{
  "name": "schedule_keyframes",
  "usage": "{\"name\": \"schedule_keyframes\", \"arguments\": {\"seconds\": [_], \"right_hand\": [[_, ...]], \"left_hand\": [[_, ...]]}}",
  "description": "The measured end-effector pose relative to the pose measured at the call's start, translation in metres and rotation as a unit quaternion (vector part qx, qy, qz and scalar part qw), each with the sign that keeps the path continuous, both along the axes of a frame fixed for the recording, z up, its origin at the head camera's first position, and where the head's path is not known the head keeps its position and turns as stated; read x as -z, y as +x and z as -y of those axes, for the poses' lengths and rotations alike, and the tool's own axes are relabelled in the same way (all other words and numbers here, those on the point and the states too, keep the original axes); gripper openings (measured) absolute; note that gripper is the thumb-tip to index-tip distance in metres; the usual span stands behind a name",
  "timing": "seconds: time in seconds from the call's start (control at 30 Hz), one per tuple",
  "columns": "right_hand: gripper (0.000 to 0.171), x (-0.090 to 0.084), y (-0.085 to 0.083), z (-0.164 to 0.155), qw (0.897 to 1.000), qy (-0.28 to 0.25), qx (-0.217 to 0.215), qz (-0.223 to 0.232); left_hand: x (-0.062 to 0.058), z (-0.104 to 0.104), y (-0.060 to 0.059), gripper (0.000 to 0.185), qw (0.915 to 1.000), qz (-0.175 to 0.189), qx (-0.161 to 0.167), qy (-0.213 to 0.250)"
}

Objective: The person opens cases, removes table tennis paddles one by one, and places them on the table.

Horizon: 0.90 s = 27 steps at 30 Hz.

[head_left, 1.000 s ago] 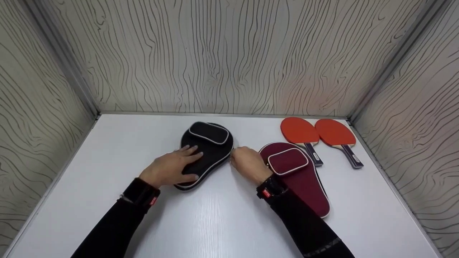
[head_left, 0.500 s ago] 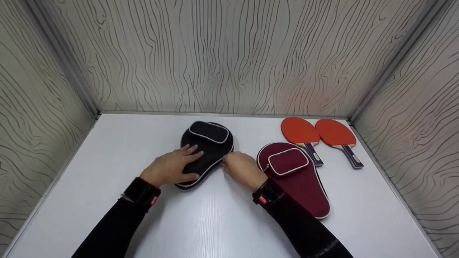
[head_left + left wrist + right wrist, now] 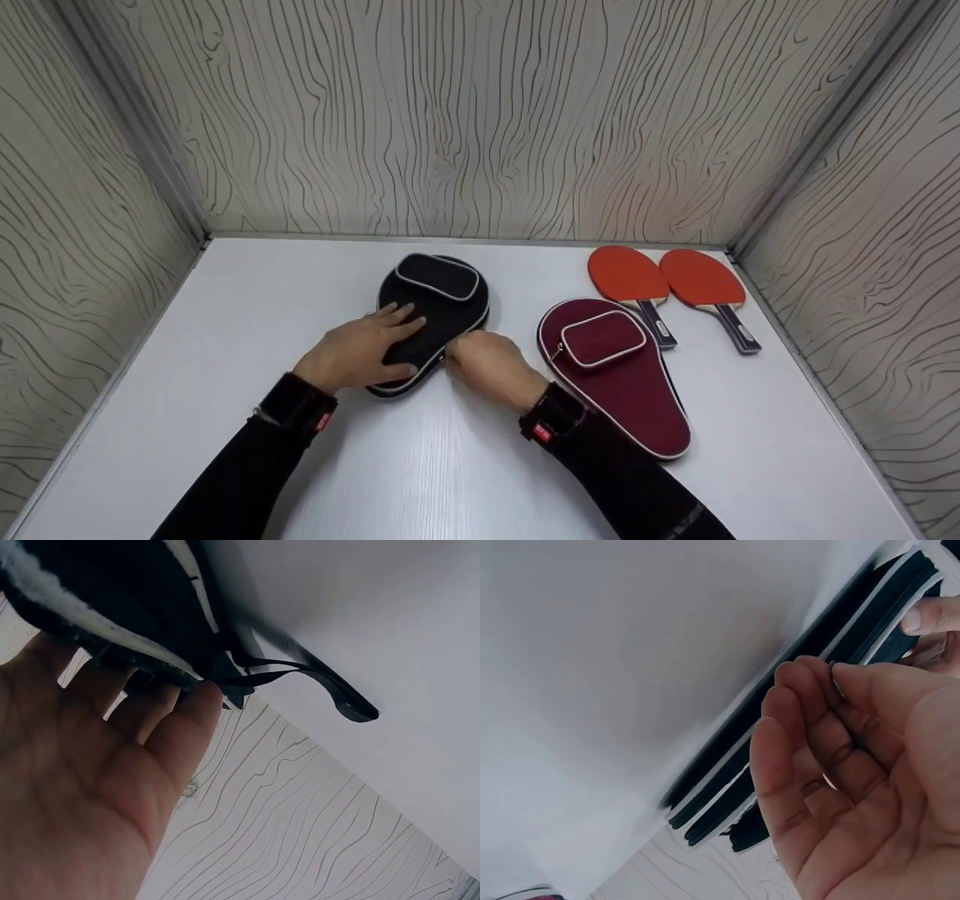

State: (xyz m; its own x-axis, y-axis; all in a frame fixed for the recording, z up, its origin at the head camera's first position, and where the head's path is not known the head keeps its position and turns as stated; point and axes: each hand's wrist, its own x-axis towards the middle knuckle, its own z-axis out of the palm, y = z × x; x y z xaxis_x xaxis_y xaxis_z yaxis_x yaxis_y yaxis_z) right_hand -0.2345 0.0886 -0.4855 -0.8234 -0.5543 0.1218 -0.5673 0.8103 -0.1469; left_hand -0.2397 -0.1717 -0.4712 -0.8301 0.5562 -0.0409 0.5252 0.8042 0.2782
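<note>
Blk case [image 3: 444,321] lying on wht counter [image 3: 420,472], L of maroon case [image 3: 636,386]. L hand [image 3: 356,351] resting on blk case, grip spread wide, holding nothing. R hand [image 3: 491,369] pinching small zip pull [image 3: 836,681] at blk case's R edge, grip closed, thumb & fingertips meeting.

Black case [image 3: 444,318]: looking like matt cloth | maroon case [image 3: 637,394], right of black case: showing matt woven-looking cloth | red paddles [image 3: 627,274], farther right of black case: wearing smooth, matt faces | tabletop [image 3: 420,465], beneath black case: gleaming smoothly
</note>
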Motion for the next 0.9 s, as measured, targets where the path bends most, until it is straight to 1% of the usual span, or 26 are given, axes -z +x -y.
{"name": "schedule_keyframes", "arguments": {"seconds": [0.1,0.2,0.3,0.4,0.5,0.67,0.77,0.9], "right_hand": [[0.012,-0.003,0.000,-0.002,1.000,-0.001,-0.008,-0.001],[0.010,-0.005,-0.002,-0.007,1.000,-0.004,-0.010,0.003],[0.008,-0.006,-0.004,-0.013,1.000,-0.006,-0.015,0.007],[0.007,-0.007,-0.007,-0.019,1.000,-0.012,-0.019,0.008],[0.008,-0.007,-0.010,-0.024,1.000,-0.018,-0.018,0.005],[0.009,-0.006,-0.015,-0.031,1.000,-0.015,-0.011,-0.004],[0.009,-0.006,-0.018,-0.035,1.000,-0.017,-0.006,-0.012],[0.011,-0.005,-0.023,-0.039,0.999,-0.023,0.010,-0.021]], "left_hand": [[-0.001,-0.004,0.006,0.077,0.9995,-0.025,-0.014,-0.010],[-0.003,-0.009,0.014,0.075,0.9975,-0.054,-0.031,-0.033],[-0.005,-0.017,0.022,0.074,0.9942,-0.077,-0.045,-0.061],[-0.006,-0.023,0.027,0.074,0.9894,-0.106,-0.049,-0.086],[-0.007,-0.026,0.031,0.073,0.9858,-0.126,-0.048,-0.100],[-0.009,-0.029,0.038,0.073,0.9843,-0.132,-0.043,-0.109],[-0.010,-0.030,0.040,0.073,0.9811,-0.150,-0.029,-0.118],[-0.010,-0.031,0.042,0.070,0.9723,-0.186,-0.001,-0.141]]}}
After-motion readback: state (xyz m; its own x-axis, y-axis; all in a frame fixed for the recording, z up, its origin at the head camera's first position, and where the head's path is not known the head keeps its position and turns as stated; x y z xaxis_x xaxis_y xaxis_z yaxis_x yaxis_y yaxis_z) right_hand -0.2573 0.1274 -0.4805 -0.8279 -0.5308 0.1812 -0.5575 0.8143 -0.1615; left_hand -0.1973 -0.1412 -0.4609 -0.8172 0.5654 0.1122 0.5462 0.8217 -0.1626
